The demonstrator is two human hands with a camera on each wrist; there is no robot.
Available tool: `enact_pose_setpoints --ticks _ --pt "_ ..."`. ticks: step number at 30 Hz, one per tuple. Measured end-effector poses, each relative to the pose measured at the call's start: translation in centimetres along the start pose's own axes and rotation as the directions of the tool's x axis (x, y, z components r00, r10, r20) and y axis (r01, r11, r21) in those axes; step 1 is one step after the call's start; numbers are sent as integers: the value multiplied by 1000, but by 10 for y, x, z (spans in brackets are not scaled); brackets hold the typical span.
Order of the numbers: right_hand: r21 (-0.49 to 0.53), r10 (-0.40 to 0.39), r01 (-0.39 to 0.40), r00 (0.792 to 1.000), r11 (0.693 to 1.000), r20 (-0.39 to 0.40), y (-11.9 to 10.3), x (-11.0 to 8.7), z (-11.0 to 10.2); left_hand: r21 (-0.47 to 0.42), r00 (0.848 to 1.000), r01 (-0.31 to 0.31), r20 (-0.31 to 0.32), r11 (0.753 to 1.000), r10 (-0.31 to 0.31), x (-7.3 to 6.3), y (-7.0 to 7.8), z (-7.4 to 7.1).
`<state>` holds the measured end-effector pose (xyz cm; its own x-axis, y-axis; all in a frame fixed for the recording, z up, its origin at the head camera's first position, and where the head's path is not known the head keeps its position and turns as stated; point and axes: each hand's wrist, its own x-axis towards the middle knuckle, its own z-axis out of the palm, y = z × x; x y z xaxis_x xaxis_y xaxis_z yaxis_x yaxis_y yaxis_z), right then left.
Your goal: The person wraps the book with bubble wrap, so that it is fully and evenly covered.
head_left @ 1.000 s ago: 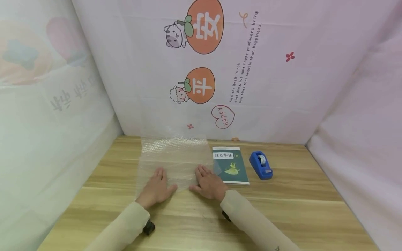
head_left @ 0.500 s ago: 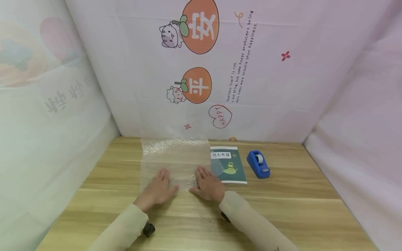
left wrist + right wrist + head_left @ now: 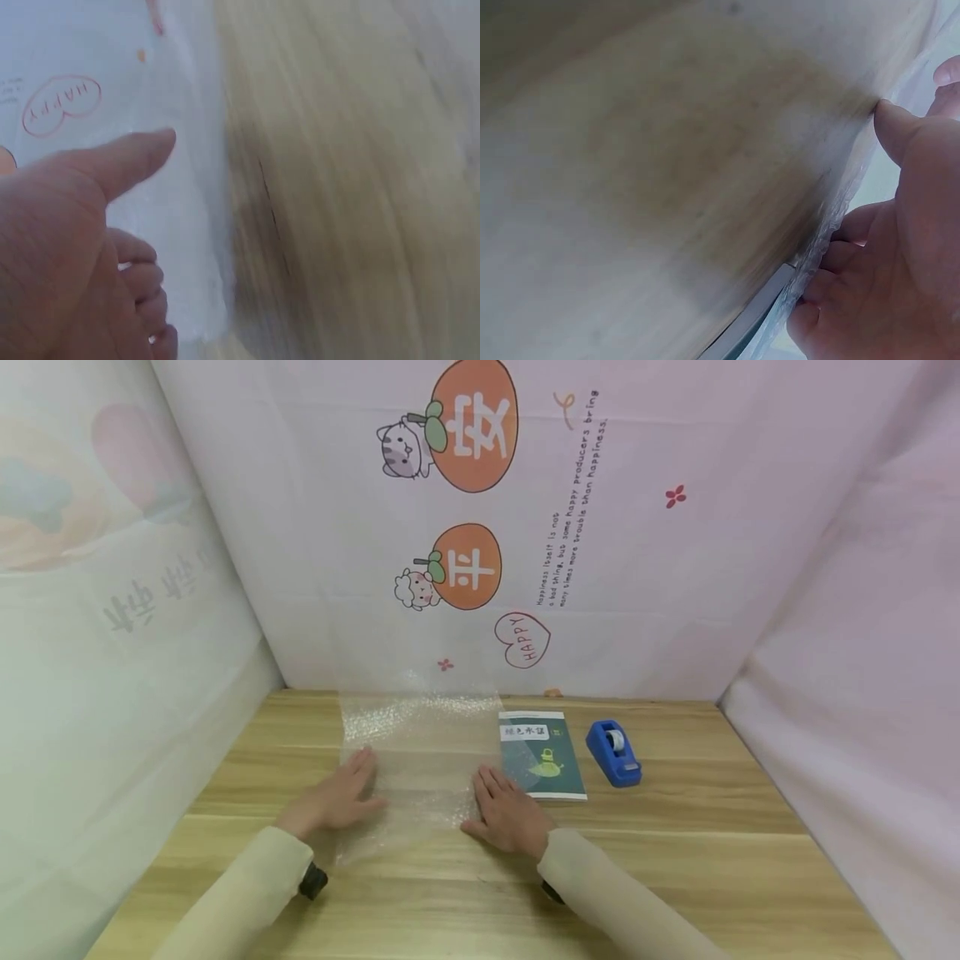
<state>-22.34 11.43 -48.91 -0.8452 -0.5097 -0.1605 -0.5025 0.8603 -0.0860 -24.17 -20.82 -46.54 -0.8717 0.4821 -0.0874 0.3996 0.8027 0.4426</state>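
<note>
A clear sheet of bubble wrap (image 3: 427,768) lies over the wooden table, its far end running up against the back cloth. My left hand (image 3: 337,797) rests at its left side, fingers extended and thumb spread. In the left wrist view, the thumb of that hand (image 3: 67,225) lies over the sheet near its edge. On the right near part of the wrap, my right hand (image 3: 510,814) presses with straight fingers. The right wrist view shows its fingertips (image 3: 832,259) at the bubbly edge. A green booklet (image 3: 566,772) lies just right of the wrap, which overlaps its left side.
Right of the booklet stands a blue tape dispenser (image 3: 615,756) with a roll in it. Printed cloth (image 3: 630,568) hangs behind the wooden table (image 3: 690,860), and pale cloth walls close off both sides.
My left hand has slid left to the wrap's left side, and the wrap's near left corner now shows. My right hand has shifted slightly toward me. The head view has turned a little.
</note>
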Motion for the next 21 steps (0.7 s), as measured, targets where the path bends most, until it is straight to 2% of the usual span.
enact_pose_setpoints --ticks 6,10,15,21 --pt "18 -5 5 1000 1000 10 -1 -8 -2 -32 999 -29 38 999 30 0 -21 -4" --pt "25 -9 8 1000 1000 21 0 -10 -2 -59 997 -24 76 998 29 0 -29 -2" --pt "66 -22 20 999 998 39 3 -9 -4 -67 992 -3 129 998 11 0 -28 -1" --pt "71 -34 31 999 997 41 6 -7 -3 -58 993 2 115 998 4 -6 -20 2"
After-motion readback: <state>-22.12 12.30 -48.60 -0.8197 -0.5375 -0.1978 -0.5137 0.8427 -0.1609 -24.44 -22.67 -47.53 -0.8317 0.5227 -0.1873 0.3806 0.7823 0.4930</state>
